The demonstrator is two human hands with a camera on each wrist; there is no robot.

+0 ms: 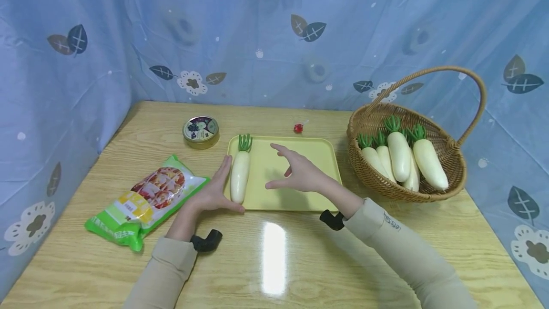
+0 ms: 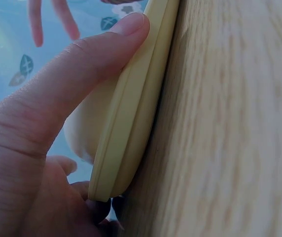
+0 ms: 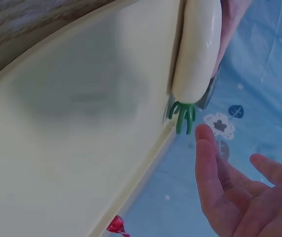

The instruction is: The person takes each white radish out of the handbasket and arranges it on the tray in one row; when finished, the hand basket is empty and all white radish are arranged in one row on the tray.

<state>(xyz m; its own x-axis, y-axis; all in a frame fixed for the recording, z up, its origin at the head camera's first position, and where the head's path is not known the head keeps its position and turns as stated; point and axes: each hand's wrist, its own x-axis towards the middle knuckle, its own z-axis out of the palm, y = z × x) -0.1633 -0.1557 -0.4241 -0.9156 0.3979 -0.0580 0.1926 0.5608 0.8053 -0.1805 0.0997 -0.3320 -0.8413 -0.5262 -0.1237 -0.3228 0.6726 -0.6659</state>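
The left hand [image 1: 212, 192] was spread wide at the near left corner of the yellow tray [image 1: 317, 149], its thumb on the near rim and its other fingers reaching along the left side. The right hand [image 1: 298, 173] was above the tray with its thumb and fingers well apart and nothing between them.

1 white radish [image 1: 239, 178] lay in the tray just right of the left fingers, its narrow end near that thumb and its green leaves beyond those fingertips. Whether the left fingers touched it, I could not tell. From the right fingers, the same radish was to the left, with a clear gap between.

A green-edged bag [image 1: 154, 199] lay on the table [image 1: 223, 280] just left of the left hand, and a round tin [image 1: 200, 130] stood past those fingertips. A small red object [image 1: 298, 128] lay beyond the right fingers, behind the tray. Well to the right of the right fingers stood a wicker basket [image 1: 370, 176] holding at least 5 more radishes [image 1: 399, 156].
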